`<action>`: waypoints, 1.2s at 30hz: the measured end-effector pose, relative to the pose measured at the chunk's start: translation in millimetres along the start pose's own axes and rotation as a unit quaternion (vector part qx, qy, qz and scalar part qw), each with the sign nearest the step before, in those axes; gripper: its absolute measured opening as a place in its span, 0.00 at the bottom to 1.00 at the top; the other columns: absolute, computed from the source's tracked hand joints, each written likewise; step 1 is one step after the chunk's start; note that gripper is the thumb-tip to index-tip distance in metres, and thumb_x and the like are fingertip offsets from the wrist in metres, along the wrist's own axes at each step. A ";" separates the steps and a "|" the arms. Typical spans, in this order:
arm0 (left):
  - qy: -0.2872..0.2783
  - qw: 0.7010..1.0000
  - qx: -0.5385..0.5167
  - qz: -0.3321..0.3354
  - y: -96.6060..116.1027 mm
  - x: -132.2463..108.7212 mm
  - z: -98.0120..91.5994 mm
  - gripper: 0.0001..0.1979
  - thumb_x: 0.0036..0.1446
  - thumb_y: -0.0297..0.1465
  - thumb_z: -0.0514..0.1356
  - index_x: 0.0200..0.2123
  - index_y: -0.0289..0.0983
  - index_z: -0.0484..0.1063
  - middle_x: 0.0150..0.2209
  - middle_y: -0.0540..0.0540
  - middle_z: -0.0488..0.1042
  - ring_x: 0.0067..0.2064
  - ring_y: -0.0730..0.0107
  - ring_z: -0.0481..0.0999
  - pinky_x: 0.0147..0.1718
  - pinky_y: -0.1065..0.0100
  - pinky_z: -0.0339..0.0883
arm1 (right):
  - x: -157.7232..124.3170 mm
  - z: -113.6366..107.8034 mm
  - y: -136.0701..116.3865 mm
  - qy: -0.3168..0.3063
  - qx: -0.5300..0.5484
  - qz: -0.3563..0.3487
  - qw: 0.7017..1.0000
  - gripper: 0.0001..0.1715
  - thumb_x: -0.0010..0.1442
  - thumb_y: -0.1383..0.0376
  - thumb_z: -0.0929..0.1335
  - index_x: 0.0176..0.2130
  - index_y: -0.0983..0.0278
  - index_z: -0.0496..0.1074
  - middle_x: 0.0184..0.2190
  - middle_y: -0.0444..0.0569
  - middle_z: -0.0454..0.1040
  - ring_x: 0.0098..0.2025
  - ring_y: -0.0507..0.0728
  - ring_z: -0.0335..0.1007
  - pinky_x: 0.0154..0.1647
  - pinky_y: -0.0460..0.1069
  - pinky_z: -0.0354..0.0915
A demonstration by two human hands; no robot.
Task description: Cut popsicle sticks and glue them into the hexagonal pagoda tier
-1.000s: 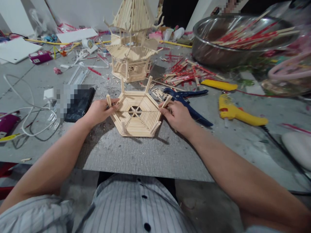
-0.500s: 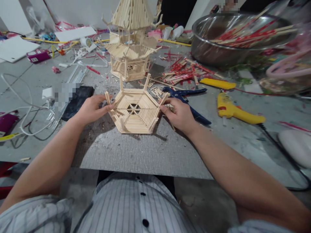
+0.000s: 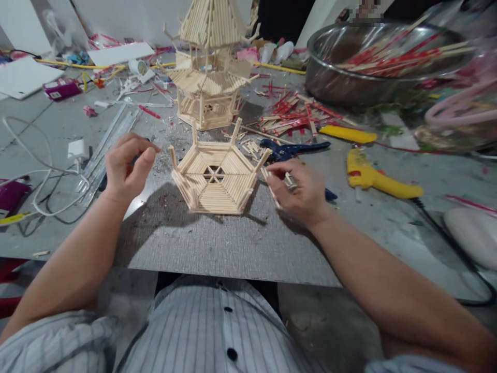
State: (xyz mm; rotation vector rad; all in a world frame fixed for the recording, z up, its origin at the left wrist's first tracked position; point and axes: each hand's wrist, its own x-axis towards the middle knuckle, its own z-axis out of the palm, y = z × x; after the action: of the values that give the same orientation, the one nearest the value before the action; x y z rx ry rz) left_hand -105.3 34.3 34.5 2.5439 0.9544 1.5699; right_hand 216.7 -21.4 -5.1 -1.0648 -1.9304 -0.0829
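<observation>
A hexagonal roof piece (image 3: 217, 176) made of wooden sticks lies on the grey table (image 3: 217, 243) in front of me, with short posts rising at its corners. My left hand (image 3: 126, 166) hovers to its left, clear of it, fingers curled loosely with nothing visible in them. My right hand (image 3: 301, 191) is to the piece's right, fingers pinched on small wooden stick pieces (image 3: 289, 181). Behind stands a tall stick pagoda model (image 3: 209, 67).
Blue-handled cutters (image 3: 295, 153) lie beside my right hand, and a yellow glue gun (image 3: 376, 178) further right. A steel bowl (image 3: 368, 62) holds red-tipped chopsticks; more are scattered before it. A phone (image 3: 104, 178), charger and white cable (image 3: 42, 171) sit at left.
Both hands have let go of the hexagonal piece. My left hand lifted up and away to the left; my right hand drew back to the right holding stick pieces.
</observation>
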 end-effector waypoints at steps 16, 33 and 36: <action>-0.300 0.949 -0.043 0.083 32.1 -4.6 21.8 0.15 0.58 0.37 0.54 0.20 0.39 0.63 0.16 0.50 0.64 0.19 0.74 0.65 0.19 0.70 0.55 | -1.6 8.6 -21.4 -0.145 0.041 -0.100 0.984 0.11 0.60 0.61 0.65 0.28 0.63 0.69 0.20 0.45 0.70 0.26 0.52 0.64 0.31 0.49 0.59; -0.271 0.952 -0.109 0.090 31.1 -3.9 18.6 0.08 0.56 0.34 0.56 0.27 0.37 0.67 0.19 0.51 0.66 0.19 0.76 0.63 0.18 0.71 0.56 | -1.9 7.4 -20.6 -0.136 0.054 -0.109 0.983 0.11 0.61 0.59 0.64 0.31 0.63 0.68 0.21 0.45 0.70 0.26 0.53 0.65 0.29 0.48 0.60; -0.145 0.987 -0.073 0.012 29.1 -7.0 14.0 0.07 0.57 0.35 0.55 0.35 0.38 0.68 0.26 0.49 0.69 0.21 0.78 0.63 0.19 0.71 0.58 | -2.4 3.5 -20.0 -0.120 0.075 -0.087 0.986 0.14 0.62 0.57 0.62 0.39 0.64 0.69 0.23 0.45 0.71 0.25 0.52 0.66 0.30 0.49 0.61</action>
State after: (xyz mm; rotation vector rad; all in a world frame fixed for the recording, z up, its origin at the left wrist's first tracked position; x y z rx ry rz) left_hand -81.8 11.4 30.8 2.5896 0.7502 1.1788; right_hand 200.8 -33.9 -2.1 -0.8349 -2.2079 0.0966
